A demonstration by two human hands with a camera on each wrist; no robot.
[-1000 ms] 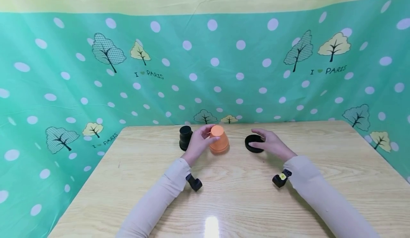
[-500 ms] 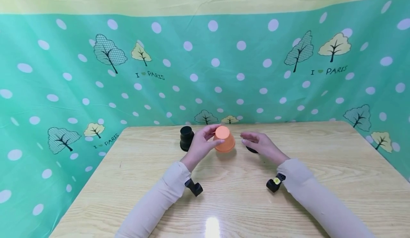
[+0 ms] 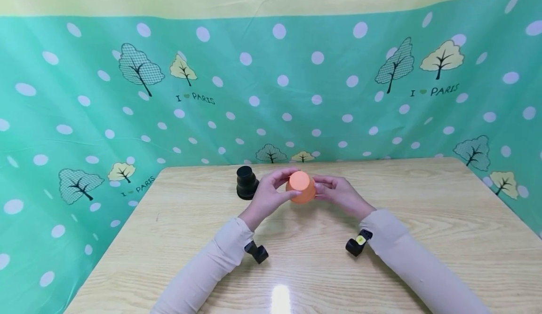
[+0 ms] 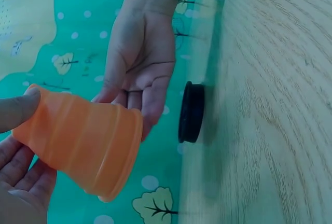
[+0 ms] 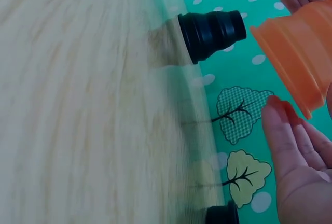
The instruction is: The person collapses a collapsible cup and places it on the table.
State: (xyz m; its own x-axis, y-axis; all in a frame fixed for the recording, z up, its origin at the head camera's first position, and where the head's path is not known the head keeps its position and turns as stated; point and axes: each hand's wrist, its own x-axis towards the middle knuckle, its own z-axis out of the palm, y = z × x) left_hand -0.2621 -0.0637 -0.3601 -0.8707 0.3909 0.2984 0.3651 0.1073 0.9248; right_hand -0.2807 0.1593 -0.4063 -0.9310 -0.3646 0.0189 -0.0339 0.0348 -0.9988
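Hands (image 4: 141,53) meet at an orange cup (image 4: 85,138); a black disc (image 4: 192,112) rests on the table (image 4: 280,110)

Curtain (image 3: 271,69) behind table (image 3: 313,267); raised collapsible cup (image 3: 299,189) above table, upside down, between left hand (image 3: 268,194) and right hand (image 3: 340,195); left hand at its left side, thumb before it; right hand at its right side; standing collapsible cup (image 3: 247,182) on table near far edge, upside down, left of raised cup; shallow dish (image 4: 192,112) on table, right of standing cup, hidden behind right hand in head view
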